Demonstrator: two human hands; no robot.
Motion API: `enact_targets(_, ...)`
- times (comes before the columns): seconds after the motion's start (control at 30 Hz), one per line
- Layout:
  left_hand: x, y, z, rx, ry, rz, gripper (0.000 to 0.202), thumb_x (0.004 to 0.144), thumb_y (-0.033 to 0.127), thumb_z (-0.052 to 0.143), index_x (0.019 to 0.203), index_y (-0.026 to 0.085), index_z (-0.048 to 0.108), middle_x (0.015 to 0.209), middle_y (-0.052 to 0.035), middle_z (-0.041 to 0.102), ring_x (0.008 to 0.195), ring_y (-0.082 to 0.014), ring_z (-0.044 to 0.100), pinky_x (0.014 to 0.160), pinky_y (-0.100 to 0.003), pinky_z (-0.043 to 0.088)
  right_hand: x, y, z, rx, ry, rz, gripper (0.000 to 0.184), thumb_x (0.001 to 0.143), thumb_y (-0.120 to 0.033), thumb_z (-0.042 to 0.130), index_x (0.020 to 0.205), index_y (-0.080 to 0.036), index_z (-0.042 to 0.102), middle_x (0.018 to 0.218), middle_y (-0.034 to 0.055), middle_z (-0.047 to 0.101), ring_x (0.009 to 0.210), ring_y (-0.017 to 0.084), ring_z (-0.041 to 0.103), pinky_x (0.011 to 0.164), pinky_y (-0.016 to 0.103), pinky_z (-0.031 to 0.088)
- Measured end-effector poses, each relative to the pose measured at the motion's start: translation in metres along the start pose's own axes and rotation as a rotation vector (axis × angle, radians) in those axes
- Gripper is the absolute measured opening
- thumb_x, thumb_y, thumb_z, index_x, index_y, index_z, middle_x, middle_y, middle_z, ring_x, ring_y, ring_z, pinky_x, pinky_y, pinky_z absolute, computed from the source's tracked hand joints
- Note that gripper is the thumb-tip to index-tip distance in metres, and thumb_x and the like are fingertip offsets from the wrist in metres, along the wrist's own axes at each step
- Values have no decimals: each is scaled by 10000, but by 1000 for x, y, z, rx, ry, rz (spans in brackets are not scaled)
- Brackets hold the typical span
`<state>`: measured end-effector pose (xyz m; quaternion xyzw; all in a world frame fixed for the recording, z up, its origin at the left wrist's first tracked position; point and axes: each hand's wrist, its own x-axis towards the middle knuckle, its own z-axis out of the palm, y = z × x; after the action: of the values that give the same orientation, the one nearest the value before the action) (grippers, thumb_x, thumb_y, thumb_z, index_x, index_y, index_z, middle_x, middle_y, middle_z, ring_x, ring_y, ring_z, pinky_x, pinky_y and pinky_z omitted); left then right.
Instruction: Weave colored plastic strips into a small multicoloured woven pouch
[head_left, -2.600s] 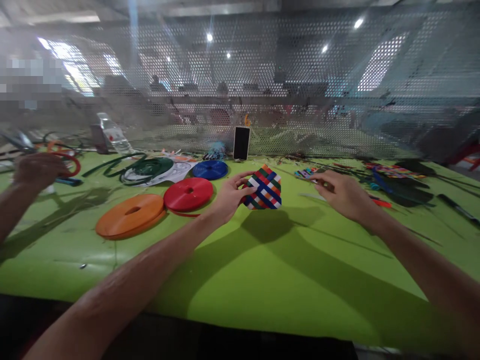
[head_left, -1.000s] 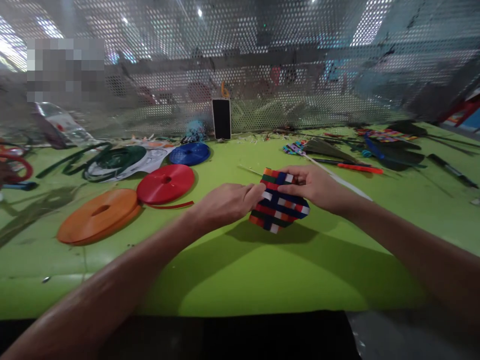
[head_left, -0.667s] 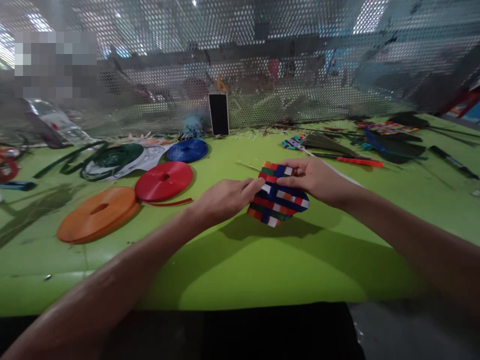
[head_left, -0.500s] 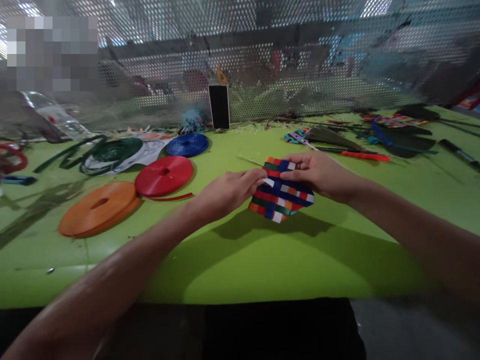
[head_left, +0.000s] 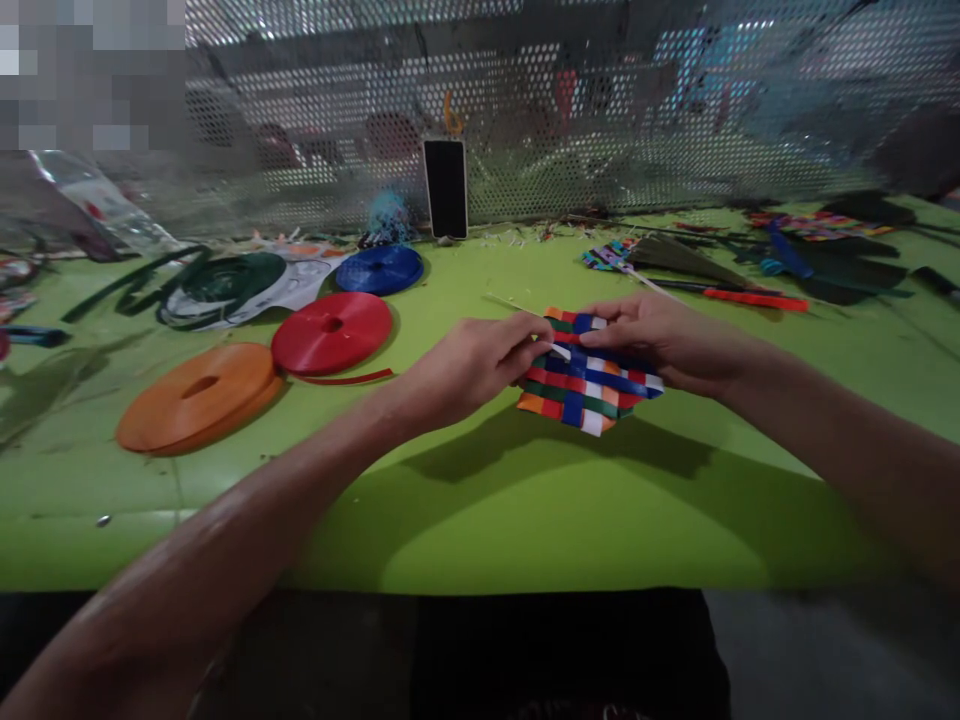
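Note:
A small woven piece (head_left: 589, 392) of red, blue, green, orange and white strips is held just above the green table (head_left: 480, 500), tilted nearly flat. My left hand (head_left: 469, 365) pinches a white strip end at its left edge. My right hand (head_left: 660, 335) grips its far right side, fingers curled over the top.
Flat rolls of strip lie at the left: orange (head_left: 196, 395), red (head_left: 331, 332), blue (head_left: 379, 269), and dark green (head_left: 225, 285) on white. A black phone (head_left: 445, 187) leans on the perforated metal screen. Loose strips, woven bits and a red-handled tool (head_left: 754, 298) lie at the right.
My right hand came from the table's right side onto the woven piece. Both hands then tipped it from upright to nearly flat and lowered it toward me.

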<state>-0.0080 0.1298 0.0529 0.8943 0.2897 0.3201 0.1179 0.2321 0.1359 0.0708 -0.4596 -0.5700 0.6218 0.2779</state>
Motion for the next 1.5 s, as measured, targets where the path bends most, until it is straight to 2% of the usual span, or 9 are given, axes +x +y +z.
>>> enact_targets(0.13, 0, 1, -1, -34, 5, -7, 211, 1011, 250, 492, 1050, 170, 683, 861, -47, 734, 703, -140, 651, 667, -222, 463, 0, 1, -1, -8, 4, -5, 158, 762, -301, 793, 916, -271, 809, 994, 37, 804, 788, 231, 758, 686, 359, 643)
enact_targets(0.47, -2, -2, 0, -90, 41, -22, 177, 1006, 267, 547, 1056, 184, 694, 895, -44, 745, 685, -123, 637, 655, -222, 480, -1, -1, 0, -17, -8, -23, 167, 764, -317, 785, 923, -268, 800, 976, 47, 802, 812, 241, 759, 710, 373, 647)
enact_targets(0.6, -3, -1, 0, -123, 46, -30, 173, 995, 259, 567, 1067, 174, 700, 909, -52, 753, 711, -127, 656, 653, -219, 501, -2, -1, 2, 10, -12, -10, 170, 766, -296, 784, 932, -262, 795, 989, 44, 803, 806, 221, 756, 704, 337, 637)
enact_targets(0.73, -2, -1, 2, -286, 36, -109, 162, 957, 259, 627, 1052, 175, 728, 900, -42, 764, 746, -134, 694, 683, -219, 555, -1, 0, 1, 21, 2, -14, 228, 759, -298, 802, 978, -239, 781, 1047, 59, 795, 824, 217, 752, 706, 327, 628)
enact_targets(0.9, -2, -3, 4, -537, -2, -263, 155, 877, 279, 734, 990, 175, 753, 874, -38, 777, 797, -163, 738, 747, -256, 618, -1, 2, 0, 13, 3, -37, 265, 759, -315, 820, 1009, -235, 778, 1010, 61, 795, 794, 206, 743, 692, 320, 617)
enact_targets(1.07, -1, -5, 6, -685, -10, -286, 137, 837, 239, 776, 946, 157, 766, 873, -48, 787, 810, -156, 744, 774, -253, 629, -5, 0, 5, -9, 39, -78, 339, 757, -323, 837, 1072, -218, 769, 1078, 70, 790, 843, 204, 745, 732, 310, 612)
enact_targets(1.3, 0, -8, 12, -776, 5, -375, 175, 769, 267, 838, 861, 127, 787, 864, -71, 795, 782, -161, 729, 789, -292, 630, 1, 7, 0, -172, 113, -202, 354, 774, -349, 826, 1112, -257, 776, 1076, 40, 796, 884, 209, 746, 756, 312, 605)
enact_targets(1.4, 1, -8, 13, -839, 20, -431, 185, 793, 238, 819, 945, 138, 784, 943, -70, 798, 842, -157, 731, 838, -292, 615, 5, 13, -4, -282, 149, -300, 350, 795, -365, 807, 1130, -270, 773, 1075, 33, 795, 917, 221, 742, 792, 333, 601)
enact_targets(1.5, 1, -8, 18, -1005, 122, -462, 246, 806, 199, 806, 1032, 161, 717, 949, -37, 787, 844, -134, 725, 820, -274, 611, 6, 14, -5, -352, 210, -371, 371, 803, -375, 795, 1153, -257, 767, 1050, 40, 796, 893, 227, 741, 797, 353, 601)
